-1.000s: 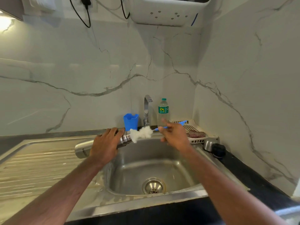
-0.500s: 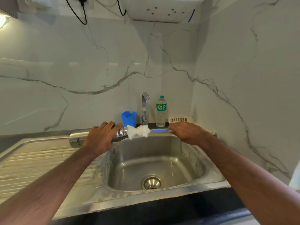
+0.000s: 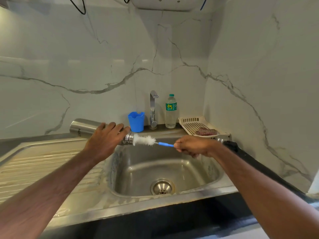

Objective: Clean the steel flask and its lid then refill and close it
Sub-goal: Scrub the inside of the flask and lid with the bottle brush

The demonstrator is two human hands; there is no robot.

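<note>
Nearest, two bare forearms, both cut off by the lower edge. Below them a steel sink [image 3: 203, 175] with its drain [image 3: 162, 186] in plain view, and a ribbed draining board [image 3: 43, 163] running out of frame at left.

Above the basin, left hand [image 3: 105, 140] wrapped round the neck end of the steel flask [image 3: 81, 127], held nearly level, mouth pointing right; middle of the body hidden under the fingers, lettering near the base too blurred to read. Right hand [image 3: 191, 146] closed in a fist on the blue handle of a bottle brush [image 3: 145, 140]; most of the handle buried in the fist. White bristles just at the flask's mouth; how far inside, impossible to tell.

Beyond the right wrist, a steel and black lid [image 3: 227, 143], mostly hidden. Farther back, blue cup [image 3: 136, 121], tap [image 3: 153, 109], water bottle [image 3: 170, 111], and a cream basket [image 3: 189, 125] holding a cloth [image 3: 206, 131]. Overhead, a white appliance [image 3: 165, 3], cropped.
</note>
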